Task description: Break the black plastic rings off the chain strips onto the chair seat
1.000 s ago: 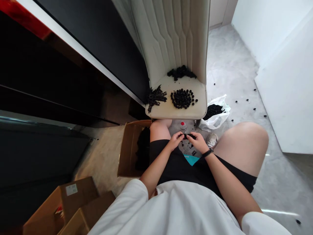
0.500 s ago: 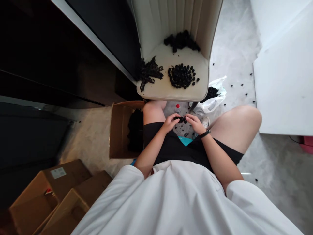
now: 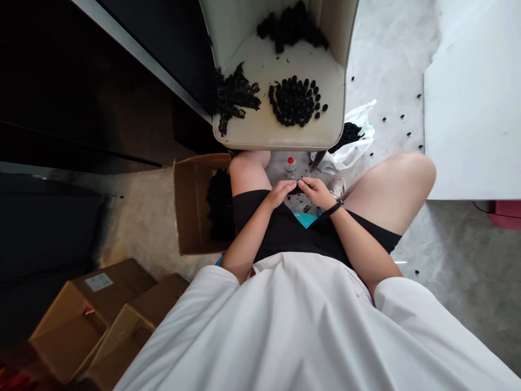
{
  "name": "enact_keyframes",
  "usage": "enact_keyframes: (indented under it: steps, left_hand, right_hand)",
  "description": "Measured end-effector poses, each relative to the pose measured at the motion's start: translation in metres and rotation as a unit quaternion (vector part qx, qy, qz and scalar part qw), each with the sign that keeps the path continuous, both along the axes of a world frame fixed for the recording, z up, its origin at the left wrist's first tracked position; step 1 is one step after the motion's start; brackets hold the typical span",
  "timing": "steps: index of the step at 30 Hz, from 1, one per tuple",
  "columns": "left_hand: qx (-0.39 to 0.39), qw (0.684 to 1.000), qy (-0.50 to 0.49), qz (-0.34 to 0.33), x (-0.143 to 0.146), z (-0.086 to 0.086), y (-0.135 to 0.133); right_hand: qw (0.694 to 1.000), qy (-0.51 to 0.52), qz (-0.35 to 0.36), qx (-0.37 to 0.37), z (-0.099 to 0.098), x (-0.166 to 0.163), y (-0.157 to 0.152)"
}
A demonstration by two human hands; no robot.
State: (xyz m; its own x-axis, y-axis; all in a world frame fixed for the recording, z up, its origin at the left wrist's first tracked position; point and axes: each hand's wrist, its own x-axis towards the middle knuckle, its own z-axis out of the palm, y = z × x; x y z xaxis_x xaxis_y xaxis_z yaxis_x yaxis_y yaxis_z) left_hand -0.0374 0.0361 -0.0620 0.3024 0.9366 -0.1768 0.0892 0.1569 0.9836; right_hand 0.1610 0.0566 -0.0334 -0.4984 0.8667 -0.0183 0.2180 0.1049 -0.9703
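Note:
I sit with my knees apart, and both hands meet between them, just in front of a cream chair seat [image 3: 260,130]. My left hand [image 3: 279,193] and my right hand [image 3: 314,191] are closed fingertip to fingertip on a small black part [image 3: 296,188], mostly hidden by the fingers. A black band is on my right wrist. On the seat lie a round heap of small black round pieces [image 3: 293,101], a tangle of black strips [image 3: 232,98] at its left edge, and a further black pile [image 3: 290,27] against the backrest.
An open cardboard box [image 3: 191,209] with black material stands by my left knee. A white plastic bag [image 3: 352,142] of black pieces lies right of the chair, and loose pieces dot the grey floor. A small red-capped bottle [image 3: 290,165] stands under the seat. More cardboard boxes [image 3: 87,312] sit at lower left.
The view has tilted downward, so the chair sits higher in the picture. My hands stay together on the black part, fingers drawn closer over it.

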Motion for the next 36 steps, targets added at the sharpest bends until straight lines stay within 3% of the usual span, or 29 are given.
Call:
enact_keyframes:
  steps: [4, 9, 13, 17, 21, 24, 26, 28, 30, 33, 36]
  left_hand:
    - [-0.006, 0.999, 0.009, -0.04, 0.004, 0.004, -0.002]
    - [-0.035, 0.997, -0.058, -0.043, 0.003, 0.003, 0.0]
    - [-0.049, 0.995, -0.079, -0.036, -0.001, -0.006, -0.001]
    - [-0.067, 0.992, -0.105, -0.011, -0.003, -0.01, -0.005]
    - [-0.056, 0.995, -0.079, -0.014, -0.002, -0.001, -0.006]
    - [0.053, 0.998, 0.027, 0.023, 0.0, 0.008, -0.003]
    - [0.133, 0.979, 0.108, 0.112, 0.001, 0.013, -0.001]
    - [0.177, 0.957, 0.172, 0.15, 0.003, 0.016, -0.001]
    - [0.182, 0.956, 0.204, 0.109, 0.005, 0.018, -0.004]
    - [0.133, 0.975, 0.175, 0.035, 0.008, 0.018, -0.008]
    - [0.072, 0.989, 0.131, 0.016, 0.008, 0.015, -0.008]
  right_hand:
    - [0.998, 0.028, 0.038, -0.041, -0.003, -0.002, -0.003]
    - [0.975, 0.116, 0.021, -0.187, 0.001, -0.007, -0.009]
    - [0.959, 0.171, 0.005, -0.225, 0.001, -0.014, -0.014]
    - [0.955, 0.195, -0.025, -0.224, -0.004, -0.017, -0.018]
    - [0.963, 0.186, -0.008, -0.193, -0.003, -0.015, -0.015]
    - [0.975, 0.143, -0.004, -0.169, -0.002, -0.011, -0.011]
    - [0.978, 0.126, -0.029, -0.166, -0.003, -0.009, -0.01]
    - [0.979, 0.114, -0.051, -0.159, -0.006, -0.009, -0.009]
    - [0.983, 0.101, -0.056, -0.146, -0.008, -0.011, -0.01]
    - [0.982, 0.107, -0.049, -0.151, -0.009, -0.014, -0.012]
    - [0.976, 0.131, -0.034, -0.172, -0.009, -0.014, -0.013]
